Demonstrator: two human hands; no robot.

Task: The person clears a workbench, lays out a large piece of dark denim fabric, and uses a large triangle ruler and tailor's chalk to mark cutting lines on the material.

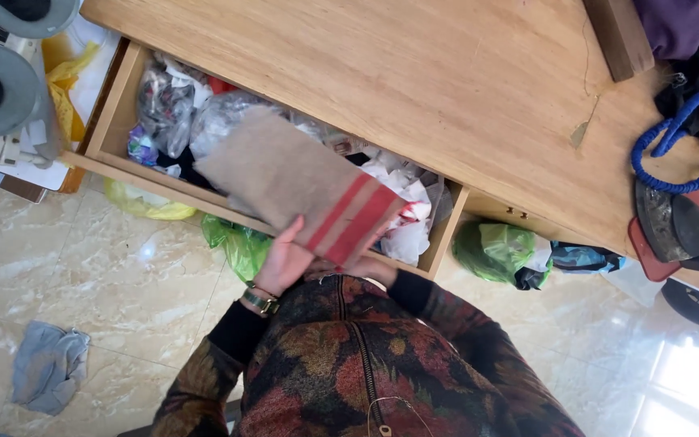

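Burlap-like brown cloth (297, 182), one folded piece with two red stripes near its lower end, is held over the open wooden drawer (115, 121) just in front of the person's chest. Largest in view is the single wooden tabletop (414, 73), then the marble-patterned floor (99, 275), then the one drawer, crammed with crumpled plastic bags (204, 121) in clear, white and grey. Two green plastic bags (499, 251) lie on the floor under the tabletop, a yellow bag (151, 206) too, and one grey rag (48, 366) lies well apart at the left. The left hand (285, 263), wearing a wristwatch (260, 301), is curled half closed against the cloth's striped end; the right hand (370, 269) is mostly hidden beneath the cloth, so its grip cannot be told.
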